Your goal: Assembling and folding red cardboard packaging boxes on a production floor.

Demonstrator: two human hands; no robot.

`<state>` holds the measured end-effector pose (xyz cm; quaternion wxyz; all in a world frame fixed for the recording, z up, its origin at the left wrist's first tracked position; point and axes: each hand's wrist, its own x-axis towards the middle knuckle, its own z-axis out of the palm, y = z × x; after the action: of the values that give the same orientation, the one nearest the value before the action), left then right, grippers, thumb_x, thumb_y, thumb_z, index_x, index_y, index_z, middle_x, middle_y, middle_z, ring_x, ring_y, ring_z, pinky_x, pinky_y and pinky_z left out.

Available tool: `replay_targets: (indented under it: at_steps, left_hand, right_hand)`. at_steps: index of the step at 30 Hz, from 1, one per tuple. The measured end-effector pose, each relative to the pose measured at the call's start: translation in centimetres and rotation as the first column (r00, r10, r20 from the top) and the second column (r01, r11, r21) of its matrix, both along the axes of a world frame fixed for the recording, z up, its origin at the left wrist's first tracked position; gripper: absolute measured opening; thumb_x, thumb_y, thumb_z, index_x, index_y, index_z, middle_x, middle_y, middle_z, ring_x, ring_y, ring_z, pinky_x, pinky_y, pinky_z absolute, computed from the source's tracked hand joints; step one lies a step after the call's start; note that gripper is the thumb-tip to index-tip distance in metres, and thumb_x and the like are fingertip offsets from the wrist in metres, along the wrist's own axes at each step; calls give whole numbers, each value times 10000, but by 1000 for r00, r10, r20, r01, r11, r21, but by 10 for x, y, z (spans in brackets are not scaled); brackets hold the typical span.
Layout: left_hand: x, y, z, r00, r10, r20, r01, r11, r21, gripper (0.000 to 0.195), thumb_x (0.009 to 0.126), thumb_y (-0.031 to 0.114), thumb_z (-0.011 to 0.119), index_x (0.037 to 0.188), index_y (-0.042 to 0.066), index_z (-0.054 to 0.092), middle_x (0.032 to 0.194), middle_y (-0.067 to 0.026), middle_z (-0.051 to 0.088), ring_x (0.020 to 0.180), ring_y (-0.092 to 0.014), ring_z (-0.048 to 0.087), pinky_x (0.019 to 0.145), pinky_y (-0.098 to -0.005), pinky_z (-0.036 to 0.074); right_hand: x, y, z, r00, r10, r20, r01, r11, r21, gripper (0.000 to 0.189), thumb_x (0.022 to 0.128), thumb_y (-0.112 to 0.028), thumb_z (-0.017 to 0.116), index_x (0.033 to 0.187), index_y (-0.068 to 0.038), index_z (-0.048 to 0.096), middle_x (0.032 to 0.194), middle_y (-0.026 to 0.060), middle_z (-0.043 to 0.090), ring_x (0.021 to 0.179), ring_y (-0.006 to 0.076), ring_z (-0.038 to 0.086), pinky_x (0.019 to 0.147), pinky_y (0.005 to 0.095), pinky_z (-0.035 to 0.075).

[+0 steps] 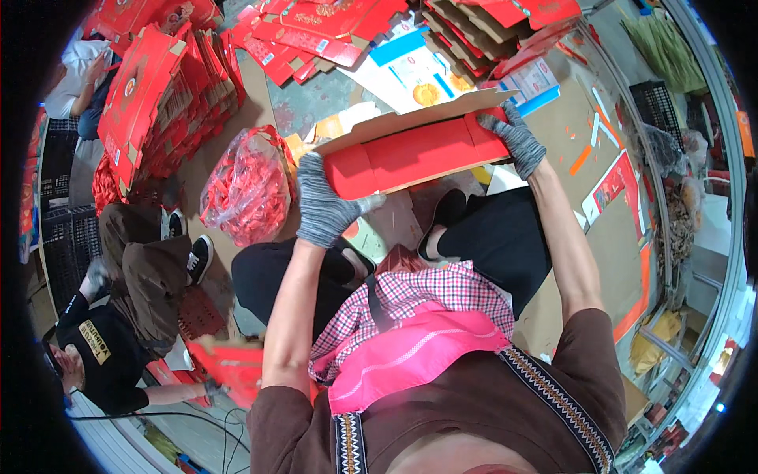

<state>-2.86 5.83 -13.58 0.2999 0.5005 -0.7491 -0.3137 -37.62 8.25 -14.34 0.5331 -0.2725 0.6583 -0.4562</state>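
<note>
Both my hands wear grey knitted gloves and hold a partly folded red cardboard box (pixel 417 148) by its two ends, above my knees. My left hand (pixel 331 204) grips the box's left end, its thumb along the near edge. At the right end, my right hand (pixel 516 139) has its thumb over the red inner face and its fingers behind the raised brown flap. A clear plastic bag of red ribbon-like strips (pixel 249 186) lies on the floor left of my left hand. Just beyond the box are a printed white and blue cardboard sheet (pixel 414 77) and yellowish scraps.
Stacks of flattened red boxes (pixel 160 101) stand at the upper left, with more red cartons (pixel 331 26) at the top. A co-worker (pixel 103 349) in black handles red cardboard at the lower left; another person (pixel 77 80) sits upper left. Cardboard strips (pixel 604 127) litter the right floor beside a metal frame.
</note>
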Motion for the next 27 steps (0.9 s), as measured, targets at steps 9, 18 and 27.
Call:
replay_targets:
  at_steps: [9,18,27]
  left_hand:
    - [57,27,23,971,35,-235,29,964,265,1126,478,298,926,1325,38,231,1256,-122,414,1142,-241,463,1003,-368,395]
    - [61,30,-29,970,189,-156,-156,967,199,1040,541,420,877,1303,-15,319,1223,-167,440,1146,-280,447,999,-362,366]
    - [49,19,-45,809,427,-404,-321,897,305,595,805,134,701,1293,-23,400,1235,-144,493,1122,-227,482,990,-330,375]
  right_hand:
    - [72,26,48,967,144,-212,-79,954,288,771,713,-575,699,1257,-110,411,1166,182,502,877,251,617,526,398,523]
    - [72,42,-3,783,263,-563,-223,965,140,729,806,-549,616,1260,-15,414,1244,254,419,1165,374,431,1004,401,342]
    - [71,45,-14,841,171,-514,-297,939,-174,522,808,-201,704,1248,-36,475,1229,173,515,1149,275,485,1000,359,365]
